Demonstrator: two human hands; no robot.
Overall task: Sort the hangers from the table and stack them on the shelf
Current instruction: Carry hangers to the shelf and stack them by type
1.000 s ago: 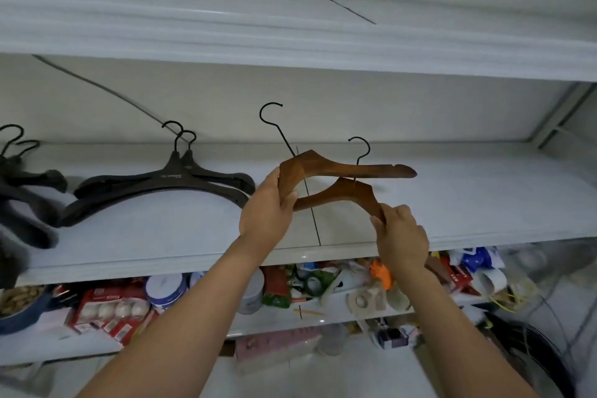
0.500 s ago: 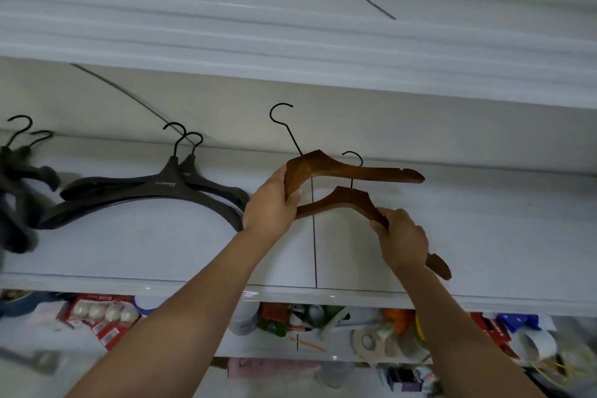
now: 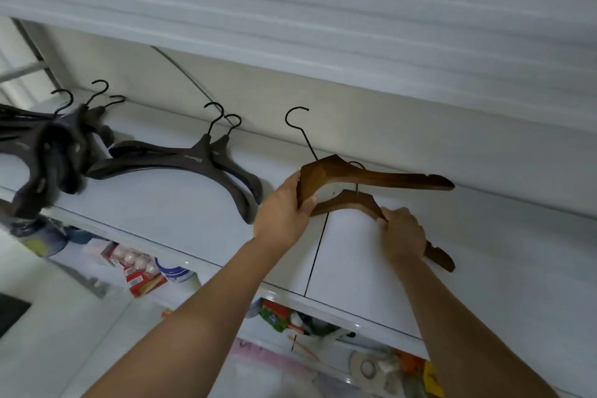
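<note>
Right of the black hangers (image 3: 181, 161) on the shelf (image 3: 500, 252), the left hand (image 3: 284, 213) closes its grip round the upper wooden hanger (image 3: 371, 176), the right hand (image 3: 403, 236) clasps the lower wooden hanger (image 3: 352, 202): stacking seems in hand, and next comes nesting both flat and letting go.

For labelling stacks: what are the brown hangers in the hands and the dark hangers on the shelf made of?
Brown angular hangers: likely stained wood, satin; uneven warm tone, carved facets. Dark curved hangers: probably moulded plastic, matte; smooth, uniform surface. Black hooks: seemingly metal wire.
</note>
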